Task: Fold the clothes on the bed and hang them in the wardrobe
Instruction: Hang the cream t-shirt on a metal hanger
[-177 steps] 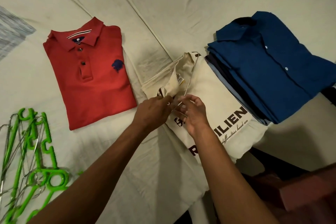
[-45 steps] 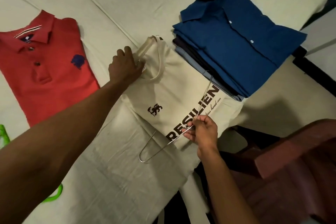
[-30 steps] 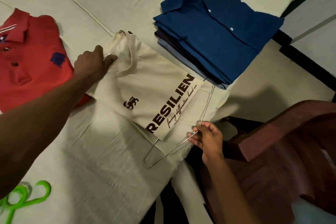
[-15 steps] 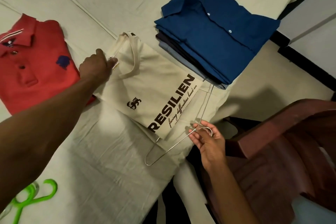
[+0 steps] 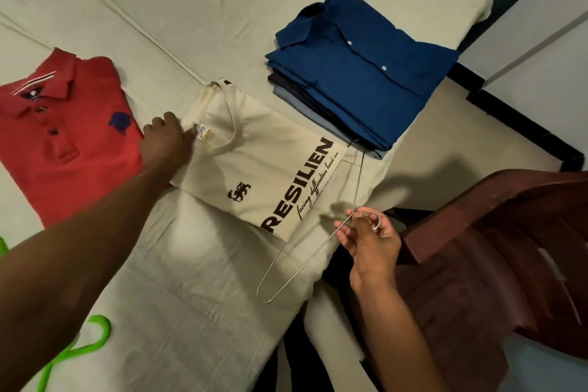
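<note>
While the left hand [image 5: 167, 145] presses its fingers on the cream shirt [image 5: 254, 175] by the collar, the right hand [image 5: 370, 237] at five o'clock pinches the wire hanger [image 5: 305, 264] hook. The hanger runs under the shirt on the bed [image 5: 191, 9].

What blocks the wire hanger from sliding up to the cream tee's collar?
Only the tee itself: the hanger passes under its hem. Right hand holds the hook; left hand rests at the collar.
</note>
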`<state>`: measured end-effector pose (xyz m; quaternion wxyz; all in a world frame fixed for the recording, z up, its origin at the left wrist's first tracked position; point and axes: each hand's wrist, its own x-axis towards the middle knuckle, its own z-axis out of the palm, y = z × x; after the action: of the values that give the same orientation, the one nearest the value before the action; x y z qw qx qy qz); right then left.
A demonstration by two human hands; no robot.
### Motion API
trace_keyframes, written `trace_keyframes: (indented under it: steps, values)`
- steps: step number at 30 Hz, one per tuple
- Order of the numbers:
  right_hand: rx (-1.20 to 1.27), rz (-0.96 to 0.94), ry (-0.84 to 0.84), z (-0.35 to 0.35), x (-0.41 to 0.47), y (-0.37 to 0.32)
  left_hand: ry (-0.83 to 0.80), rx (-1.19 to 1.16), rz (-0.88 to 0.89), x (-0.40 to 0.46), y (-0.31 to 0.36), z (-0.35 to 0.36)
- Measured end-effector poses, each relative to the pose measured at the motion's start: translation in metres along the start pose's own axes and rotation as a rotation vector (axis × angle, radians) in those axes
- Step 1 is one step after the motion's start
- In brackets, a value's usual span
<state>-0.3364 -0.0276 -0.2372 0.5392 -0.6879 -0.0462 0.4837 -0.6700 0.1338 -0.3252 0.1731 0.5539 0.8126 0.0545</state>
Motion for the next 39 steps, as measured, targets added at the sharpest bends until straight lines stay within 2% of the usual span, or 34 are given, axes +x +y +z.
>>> trace_keyframes:
  steps: [2,3,7,9,15,19,23,31,35,39]
  values:
    - [-0.069,-0.018,0.010,0.002,-0.010,-0.001,0.132,0.042,0.100,-0.019,0.010,-0.004]
    - [-0.099,-0.031,0.010,0.003,-0.015,0.000,0.140,0.035,0.148,-0.030,0.017,-0.006]
    - [-0.184,-0.162,0.009,0.012,-0.043,-0.006,0.067,0.013,0.394,-0.077,0.040,-0.011]
    - [-0.208,-0.244,0.017,0.018,-0.054,-0.017,0.047,-0.031,0.451,-0.096,0.049,-0.014]
    - [-0.306,-0.448,0.015,0.051,-0.057,-0.054,0.085,-0.190,0.457,-0.119,0.074,-0.038]
    - [-0.390,-0.467,0.011,0.065,-0.049,-0.074,0.077,-0.241,0.471,-0.123,0.081,-0.055]
    - [-0.464,-0.499,-0.098,0.061,-0.058,-0.103,0.080,-0.315,0.474,-0.135,0.089,-0.076]
    - [-0.603,-0.668,-0.344,0.041,-0.117,-0.229,0.042,-0.528,0.488,-0.159,0.145,-0.149]
    - [-0.658,-0.721,-0.397,0.015,-0.153,-0.289,-0.023,-0.719,0.498,-0.180,0.191,-0.200]
    - [-0.750,-0.817,-0.376,-0.024,-0.192,-0.342,-0.153,-0.946,0.534,-0.209,0.251,-0.236]
